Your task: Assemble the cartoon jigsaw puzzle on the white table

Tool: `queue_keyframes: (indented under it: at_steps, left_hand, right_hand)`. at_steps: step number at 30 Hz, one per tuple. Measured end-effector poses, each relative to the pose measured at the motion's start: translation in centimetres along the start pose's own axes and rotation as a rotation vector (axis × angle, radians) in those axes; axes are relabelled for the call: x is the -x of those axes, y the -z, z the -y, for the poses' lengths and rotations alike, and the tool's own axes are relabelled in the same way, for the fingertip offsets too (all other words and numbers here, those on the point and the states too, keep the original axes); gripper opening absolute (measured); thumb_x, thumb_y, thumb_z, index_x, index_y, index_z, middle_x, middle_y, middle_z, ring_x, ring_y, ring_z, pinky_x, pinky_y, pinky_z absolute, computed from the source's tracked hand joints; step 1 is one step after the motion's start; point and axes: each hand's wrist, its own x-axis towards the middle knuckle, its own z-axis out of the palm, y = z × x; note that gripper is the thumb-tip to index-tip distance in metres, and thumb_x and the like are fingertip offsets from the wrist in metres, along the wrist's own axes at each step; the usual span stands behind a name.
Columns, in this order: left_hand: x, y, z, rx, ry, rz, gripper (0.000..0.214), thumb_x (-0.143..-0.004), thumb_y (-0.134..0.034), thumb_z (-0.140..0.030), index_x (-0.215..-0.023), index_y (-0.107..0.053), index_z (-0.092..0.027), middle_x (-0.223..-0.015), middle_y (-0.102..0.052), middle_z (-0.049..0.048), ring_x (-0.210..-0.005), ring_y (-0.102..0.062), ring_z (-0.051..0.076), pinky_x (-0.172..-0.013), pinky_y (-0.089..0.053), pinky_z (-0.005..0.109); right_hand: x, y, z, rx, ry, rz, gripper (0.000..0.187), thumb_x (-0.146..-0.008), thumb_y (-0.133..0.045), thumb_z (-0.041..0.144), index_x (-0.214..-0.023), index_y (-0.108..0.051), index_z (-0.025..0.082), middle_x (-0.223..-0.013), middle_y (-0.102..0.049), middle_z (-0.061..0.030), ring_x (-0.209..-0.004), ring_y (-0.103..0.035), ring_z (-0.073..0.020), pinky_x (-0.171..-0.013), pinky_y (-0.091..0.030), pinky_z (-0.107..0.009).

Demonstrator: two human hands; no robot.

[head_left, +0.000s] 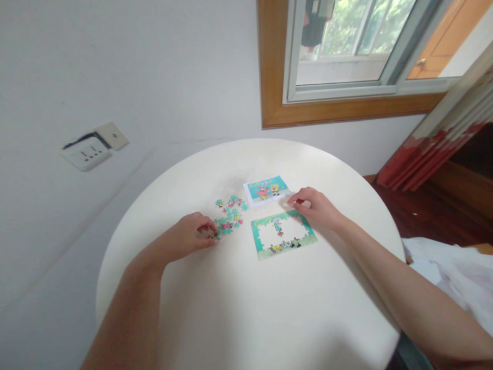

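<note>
A partly built jigsaw puzzle [283,235] with a green border and a white unfilled middle lies on the round white table [246,303]. Just behind it rests a small reference picture card [266,189] with cartoon figures. A pile of loose teal and pink puzzle pieces [230,213] is scattered to the left. My left hand [191,237] rests at the pile's near edge, fingers curled in a pinch on a piece. My right hand [315,206] sits at the puzzle's far right corner, fingers curled together near the card, whatever it holds too small to name.
The table stands against a white wall with a socket plate [88,152] at left. A wood-framed window [346,61] is behind. A red-patterned curtain [435,149] hangs at right, with dark wooden floor and white cloth [454,277] beyond the table's right edge.
</note>
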Motion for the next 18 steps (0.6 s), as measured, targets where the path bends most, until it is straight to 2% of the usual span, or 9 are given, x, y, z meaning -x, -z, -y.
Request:
queue_keyframes:
  at_steps: [10, 18]
  left_hand:
    - [-0.1, -0.3, -1.3, -0.065, -0.042, -0.010, 0.027, -0.069, -0.059, -0.040, -0.084, -0.072, -0.022, -0.091, -0.069, 0.0064, -0.087, -0.064, 0.026, -0.082, -0.049, 0.036]
    - [0.1, -0.6, -1.2, -0.034, -0.037, -0.009, 0.024, -0.068, -0.061, -0.038, -0.084, -0.067, -0.021, -0.092, -0.067, 0.0059, -0.087, -0.063, 0.025, -0.081, -0.050, 0.035]
  right_hand:
    - [0.0, 0.1, 0.1, -0.002, 0.004, 0.022, 0.019, -0.085, -0.054, 0.016, -0.091, -0.071, 0.020, -0.084, -0.069, -0.0045, -0.083, -0.061, -0.0185, -0.083, -0.044, -0.034]
    - [-0.1, 0.2, 0.3, 0.004, -0.009, 0.033, 0.020, -0.082, -0.055, 0.011, -0.091, -0.071, 0.021, -0.083, -0.069, -0.0036, -0.082, -0.061, -0.0179, -0.082, -0.044, -0.033]
